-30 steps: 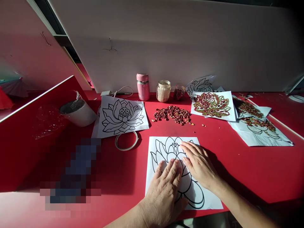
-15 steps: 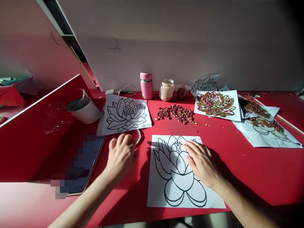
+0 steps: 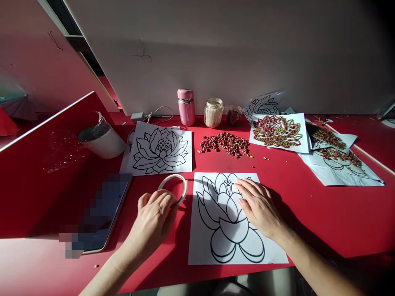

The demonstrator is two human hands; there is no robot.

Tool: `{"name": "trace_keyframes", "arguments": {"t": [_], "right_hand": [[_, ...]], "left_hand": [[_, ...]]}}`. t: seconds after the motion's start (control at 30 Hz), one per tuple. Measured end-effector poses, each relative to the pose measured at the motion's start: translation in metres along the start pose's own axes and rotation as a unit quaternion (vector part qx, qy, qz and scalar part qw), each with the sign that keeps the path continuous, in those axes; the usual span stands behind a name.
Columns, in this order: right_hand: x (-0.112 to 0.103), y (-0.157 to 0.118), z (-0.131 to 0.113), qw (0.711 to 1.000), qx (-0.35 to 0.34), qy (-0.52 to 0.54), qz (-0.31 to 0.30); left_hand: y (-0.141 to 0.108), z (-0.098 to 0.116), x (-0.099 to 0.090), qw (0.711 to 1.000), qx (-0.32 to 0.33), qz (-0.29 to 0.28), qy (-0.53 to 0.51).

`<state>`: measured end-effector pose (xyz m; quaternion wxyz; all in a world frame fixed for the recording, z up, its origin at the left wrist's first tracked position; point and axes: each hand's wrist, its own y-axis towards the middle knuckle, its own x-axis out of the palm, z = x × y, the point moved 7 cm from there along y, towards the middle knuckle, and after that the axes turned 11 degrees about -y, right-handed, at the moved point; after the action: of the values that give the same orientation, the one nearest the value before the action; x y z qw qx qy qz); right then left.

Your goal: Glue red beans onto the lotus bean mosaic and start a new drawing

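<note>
My left hand (image 3: 156,213) is closed on the near edge of a pale tape roll (image 3: 186,190), which is raised on its side above the red table. Under my right hand (image 3: 261,207) lies a white sheet with a lotus outline (image 3: 202,250); its fingers are spread flat over the upper right of the drawing. A second lotus drawing (image 3: 185,162) lies beyond my left hand. Behind the sheet is a pile of dark red beans (image 3: 226,144).
A pink flask (image 3: 186,107), a jar (image 3: 213,113) and a small cup (image 3: 234,115) stand at the back. Bean-covered pictures (image 3: 277,131) lie right. A tablet (image 3: 108,218) and a white roll-shaped container (image 3: 108,144) are at left on the red table (image 3: 333,230).
The tape roll has come up off the table into my left hand, which has moved slightly nearer to me. My right hand stays on the sheet. The whole view has shifted a little.
</note>
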<state>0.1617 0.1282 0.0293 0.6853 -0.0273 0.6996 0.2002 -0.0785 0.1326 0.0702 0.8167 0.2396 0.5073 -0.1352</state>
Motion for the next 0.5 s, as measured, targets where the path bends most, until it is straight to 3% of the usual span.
{"name": "trace_keyframes", "arguments": {"t": [0.1,0.2,0.33,0.4,0.5], "right_hand": [[0.000,-0.001,0.002,1.000,-0.006,0.022,-0.008],[-0.007,0.001,0.006,0.998,0.012,0.066,0.000],[-0.029,0.019,0.001,0.969,0.056,0.240,0.033],[-0.034,0.034,-0.016,0.906,0.061,0.418,-0.017],[-0.043,0.057,-0.053,0.751,0.042,0.654,-0.077]], "left_hand": [[0.000,0.013,0.001,0.998,0.010,-0.004,-0.058],[0.006,0.017,-0.002,0.998,0.016,0.025,-0.048],[0.017,0.033,-0.017,0.994,0.041,0.097,-0.013],[0.022,0.050,-0.024,0.989,0.068,0.128,-0.007],[0.030,0.075,-0.026,0.983,0.119,0.137,0.017]]}}
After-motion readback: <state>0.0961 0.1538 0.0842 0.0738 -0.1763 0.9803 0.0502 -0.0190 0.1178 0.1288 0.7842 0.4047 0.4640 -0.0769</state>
